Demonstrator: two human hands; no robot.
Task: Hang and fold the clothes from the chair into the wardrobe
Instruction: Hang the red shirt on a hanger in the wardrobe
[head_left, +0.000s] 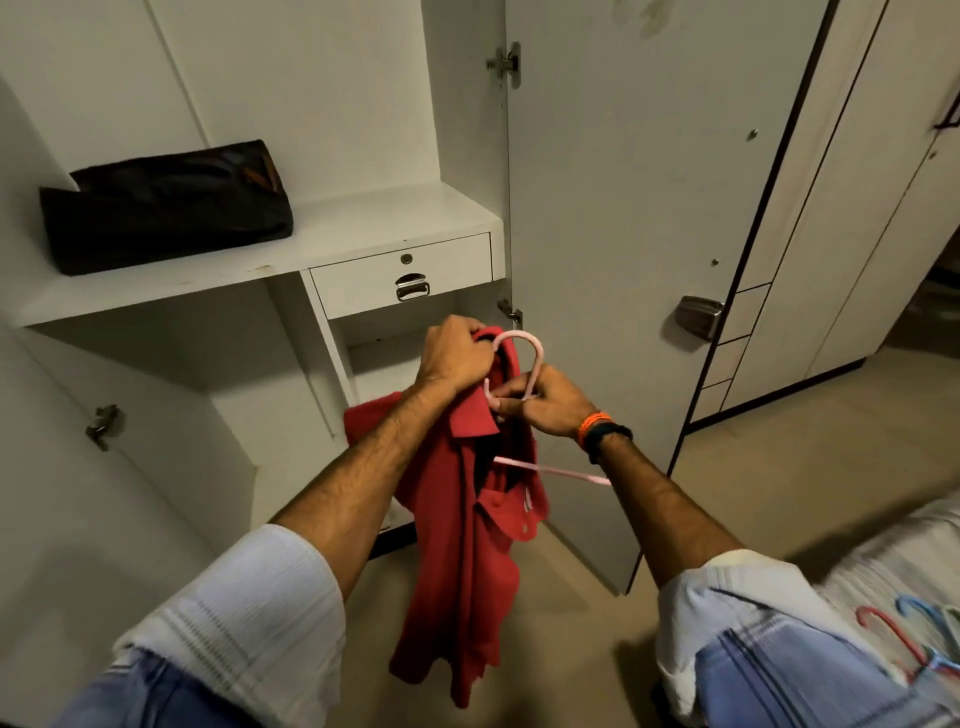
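white cabinet door (623, 208) open | beige floor (779, 467) | dim light | bed edge (909, 561) at right

Rolled white sleeves (249, 597), orange wristband (594, 422)

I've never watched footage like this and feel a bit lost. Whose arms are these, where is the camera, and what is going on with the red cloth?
There is no machine here: a person wears a camera on the head, so the single picture looks forward and down at their own arms. The left hand grips the collar of a red polo shirt. The right hand pinches a pink hanger just below its hook; one arm of the hanger pokes out of the shirt. Ahead stands an open wardrobe with a dark folded item on its shelf and a small drawer below. More hangers lie at lower right.
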